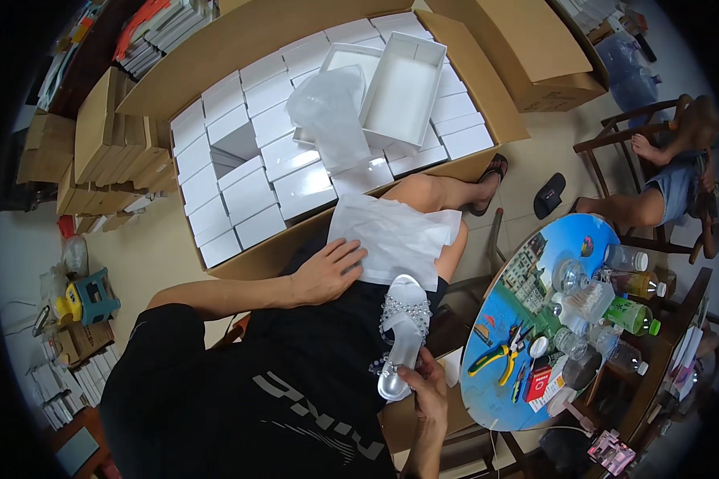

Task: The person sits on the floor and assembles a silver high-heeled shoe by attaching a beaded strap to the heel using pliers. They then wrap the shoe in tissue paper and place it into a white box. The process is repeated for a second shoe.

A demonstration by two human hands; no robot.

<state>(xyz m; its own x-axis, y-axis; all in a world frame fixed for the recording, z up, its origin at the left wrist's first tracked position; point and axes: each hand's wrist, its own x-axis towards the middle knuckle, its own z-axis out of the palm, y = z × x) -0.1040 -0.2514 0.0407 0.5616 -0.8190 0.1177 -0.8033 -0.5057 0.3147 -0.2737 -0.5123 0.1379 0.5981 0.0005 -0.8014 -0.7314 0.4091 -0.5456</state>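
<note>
My right hand (427, 387) is closed on the heel end of a silver sandal (407, 319) with beaded straps, its toe pointing away from me. My left hand (330, 271) lies flat, fingers stretched out, at the left edge of a sheet of white tissue paper (391, 231) spread over my lap. The sandal's toe is close to the paper's near edge. Beyond my knees stands a large carton (280, 251) packed with white shoe boxes (299, 190). On top of them rest an open white box (403, 88) and a translucent plastic bag (327, 104).
At right, a round blue table (475, 351) carries plastic bottles (631, 315), pliers (499, 359) and a red packet (537, 383). Another person's bare legs (639, 203) show by a wooden chair. Cardboard boxes (100, 136) stack at left, near a teal stool (97, 297). A dark slipper (549, 195) lies on the floor.
</note>
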